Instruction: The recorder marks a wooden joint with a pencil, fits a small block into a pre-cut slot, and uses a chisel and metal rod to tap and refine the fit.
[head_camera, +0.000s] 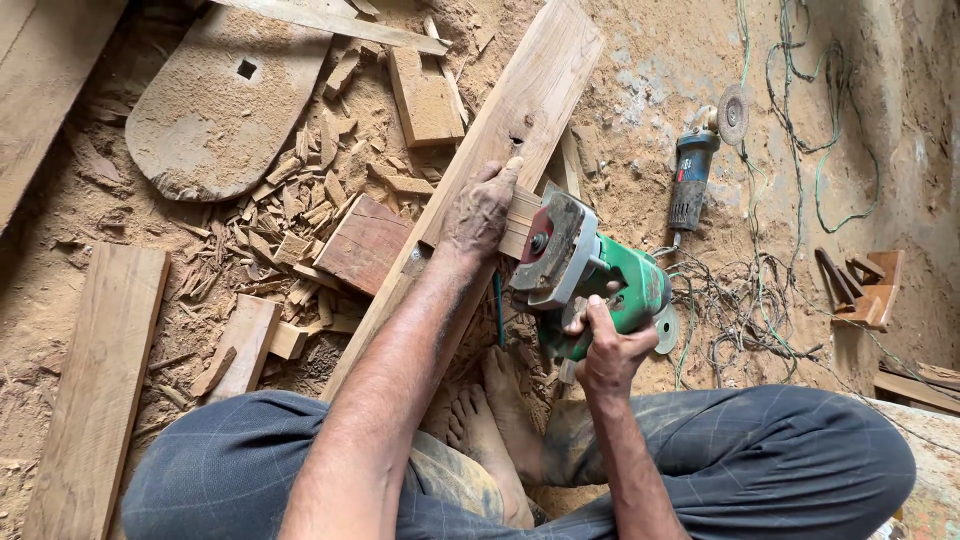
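Plank (520, 105) is laid diagonally across the sawdust floor (650, 60) and pressed down flat by the left hand (480, 212), fingers spread on the wood. Green power saw (590, 280) is gripped tight by the right hand (607, 345), its blade guard set against the plank edge. Blue grinder (690, 175) is left well apart, near tangled wires (740, 300).
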